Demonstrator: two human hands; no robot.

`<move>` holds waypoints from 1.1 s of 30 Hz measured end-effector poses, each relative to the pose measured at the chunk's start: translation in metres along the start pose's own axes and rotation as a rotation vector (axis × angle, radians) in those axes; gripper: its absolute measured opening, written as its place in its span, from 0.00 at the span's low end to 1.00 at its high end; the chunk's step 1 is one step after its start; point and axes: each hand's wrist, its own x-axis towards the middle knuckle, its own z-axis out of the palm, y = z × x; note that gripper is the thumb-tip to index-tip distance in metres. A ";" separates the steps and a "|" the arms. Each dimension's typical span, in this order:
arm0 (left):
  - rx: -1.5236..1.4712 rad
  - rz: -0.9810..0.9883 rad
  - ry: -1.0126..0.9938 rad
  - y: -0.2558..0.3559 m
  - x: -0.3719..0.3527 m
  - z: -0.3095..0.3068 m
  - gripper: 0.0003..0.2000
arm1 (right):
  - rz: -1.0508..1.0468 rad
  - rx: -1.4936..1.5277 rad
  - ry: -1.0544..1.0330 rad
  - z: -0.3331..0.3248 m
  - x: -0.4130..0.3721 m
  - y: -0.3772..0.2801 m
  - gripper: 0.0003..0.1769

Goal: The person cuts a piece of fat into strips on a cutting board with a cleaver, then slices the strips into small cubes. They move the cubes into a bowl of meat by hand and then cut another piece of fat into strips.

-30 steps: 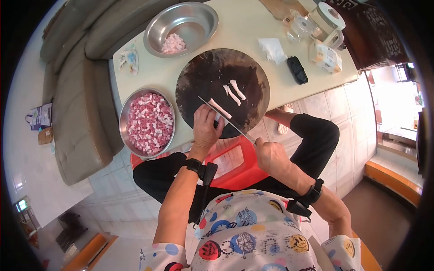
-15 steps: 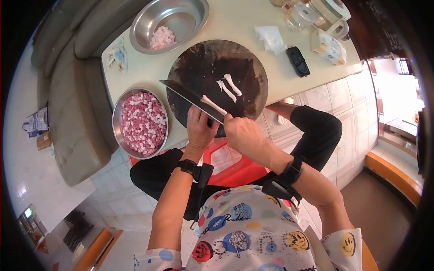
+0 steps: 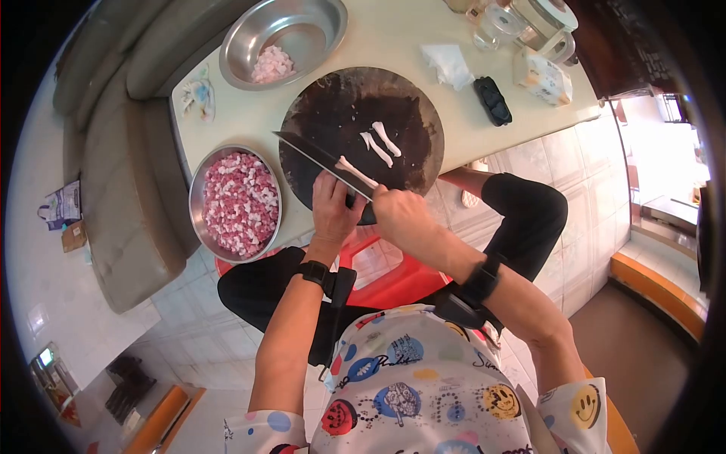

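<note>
A dark round chopping board (image 3: 321, 98) lies on the table. My right hand (image 3: 404, 218) is closed around the handle of a kitchen knife (image 3: 311, 153), its wide blade slanting across the board to the upper left. A pale strip of fat (image 3: 357, 172) lies along the far side of the blade. On the near side, my left hand (image 3: 333, 210) has its fingers curled against the board close to the blade; whatever they press on is hidden. Farther right on the board rest two more white strips (image 3: 386, 139).
A metal bowl (image 3: 279, 198) of diced pink and white meat stands left of the board. Behind it, a metal basin (image 3: 333, 30) holds pale diced pieces. A tissue (image 3: 448, 66), a black case-like object (image 3: 493, 101), a tissue pack (image 3: 543, 76) and a glass pot (image 3: 541, 23) sit at right.
The knife and both hands have barely shifted. The whole view has moved slightly; the strips keep their places on the board.
</note>
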 end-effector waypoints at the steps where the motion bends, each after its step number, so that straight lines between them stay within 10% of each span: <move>1: 0.005 -0.007 -0.008 0.001 0.000 -0.002 0.23 | 0.022 0.007 -0.013 -0.002 -0.006 0.003 0.09; 18: 0.035 0.046 0.040 -0.003 -0.001 -0.001 0.17 | 0.113 -0.122 -0.100 0.002 -0.047 0.023 0.08; 25: 0.016 0.032 0.042 0.001 -0.005 -0.006 0.15 | 0.128 0.072 0.169 -0.025 -0.037 0.026 0.06; 33: 0.019 0.043 0.020 -0.001 -0.009 -0.006 0.15 | 0.138 -0.066 -0.077 -0.023 -0.067 0.007 0.07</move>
